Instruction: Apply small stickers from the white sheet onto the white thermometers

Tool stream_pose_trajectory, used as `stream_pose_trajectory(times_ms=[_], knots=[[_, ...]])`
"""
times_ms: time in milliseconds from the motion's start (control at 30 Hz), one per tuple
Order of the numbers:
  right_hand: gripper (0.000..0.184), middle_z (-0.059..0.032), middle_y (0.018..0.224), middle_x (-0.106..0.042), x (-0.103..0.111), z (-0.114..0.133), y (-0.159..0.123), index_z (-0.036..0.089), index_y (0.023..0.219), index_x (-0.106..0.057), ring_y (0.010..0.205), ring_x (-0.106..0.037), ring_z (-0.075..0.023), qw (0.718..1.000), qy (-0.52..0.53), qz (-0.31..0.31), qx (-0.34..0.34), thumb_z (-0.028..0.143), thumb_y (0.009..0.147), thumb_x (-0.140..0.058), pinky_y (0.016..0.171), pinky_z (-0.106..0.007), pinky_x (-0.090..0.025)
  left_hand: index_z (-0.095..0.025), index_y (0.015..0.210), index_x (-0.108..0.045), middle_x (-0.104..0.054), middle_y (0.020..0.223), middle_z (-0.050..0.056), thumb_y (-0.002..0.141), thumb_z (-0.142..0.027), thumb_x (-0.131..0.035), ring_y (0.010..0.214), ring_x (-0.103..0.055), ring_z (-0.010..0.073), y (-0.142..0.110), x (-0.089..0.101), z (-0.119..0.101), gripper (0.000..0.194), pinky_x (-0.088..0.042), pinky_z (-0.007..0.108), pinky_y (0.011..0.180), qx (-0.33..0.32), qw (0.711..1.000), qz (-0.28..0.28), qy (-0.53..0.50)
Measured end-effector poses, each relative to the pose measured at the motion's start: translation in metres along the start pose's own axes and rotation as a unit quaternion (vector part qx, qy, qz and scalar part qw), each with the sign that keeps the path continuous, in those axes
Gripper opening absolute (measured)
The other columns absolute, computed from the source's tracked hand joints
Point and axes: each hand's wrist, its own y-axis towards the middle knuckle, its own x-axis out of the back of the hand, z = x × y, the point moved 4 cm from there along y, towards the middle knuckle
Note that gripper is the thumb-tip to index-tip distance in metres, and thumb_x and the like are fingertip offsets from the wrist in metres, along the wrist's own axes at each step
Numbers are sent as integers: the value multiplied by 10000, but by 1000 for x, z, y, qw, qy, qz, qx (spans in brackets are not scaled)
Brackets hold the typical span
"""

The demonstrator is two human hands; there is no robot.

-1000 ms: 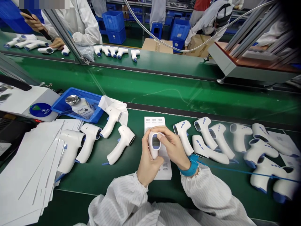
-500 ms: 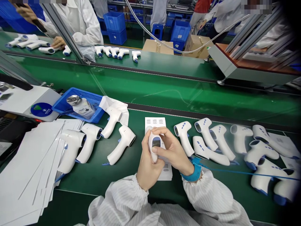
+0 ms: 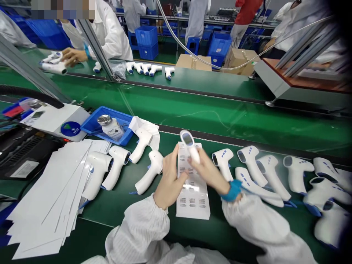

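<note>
A white infrared thermometer (image 3: 194, 153) with a small grey screen is held by its handle in my right hand (image 3: 208, 170), which is closed around it. It tilts up over a stack of printed label sheets (image 3: 192, 211). My left hand (image 3: 170, 181) is open beside the stack's left edge, fingers stretched upward and thumb over the sheets. Just left of that hand lies another thermometer (image 3: 150, 175), partly covered by its fingers. To the right of my blue wristband (image 3: 231, 190) lie several more thermometers (image 3: 258, 187).
More thermometers (image 3: 117, 167) lie at the left near a pile of white paper (image 3: 52, 187). A blue tray (image 3: 127, 137) holds a bottle (image 3: 112, 128). Across the green divider (image 3: 192, 110), a co-worker's hand (image 3: 73, 57) is near other thermometers. A metal-framed stand (image 3: 291, 86) is at the right.
My left hand has let go of the thermometer and opened. My right hand has carried it up and away, uncovering the label sheets. The view has shifted slightly left.
</note>
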Motion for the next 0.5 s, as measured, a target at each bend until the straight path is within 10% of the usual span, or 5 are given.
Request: stream_pose_trajectory(times_ms=[100, 233, 500], knots=[[449, -161, 1123, -583, 49, 2, 65, 121, 1259, -430, 1017, -590, -305, 975, -178, -132, 14, 355, 882, -503, 874, -453, -486, -238, 1523, -143, -281, 1459, 150, 849, -191, -490, 1395, -231, 333, -8, 21, 16, 759, -235, 586, 1106, -1, 970, -76, 231], [487, -215, 1299, -471, 79, 8, 98, 96, 1256, -491, 1254, -424, -383, 961, -229, -154, 35, 313, 829, -584, 1043, -520, -357, -203, 1514, -223, -282, 1398, 195, 789, -97, -504, 1310, -325, 407, -8, 36, 50, 784, -371, 584, 985, 41, 923, -85, 372], [165, -65, 1114, -628, 13, -13, -17, 238, 1032, -621, 1025, -614, -227, 987, -112, 12, 114, 300, 925, -512, 895, -396, -517, -311, 1504, -217, -492, 1156, 87, 847, -152, -460, 871, -589, 201, -1, 40, 55, 719, -511, 377, 790, 85, 991, -56, 90]])
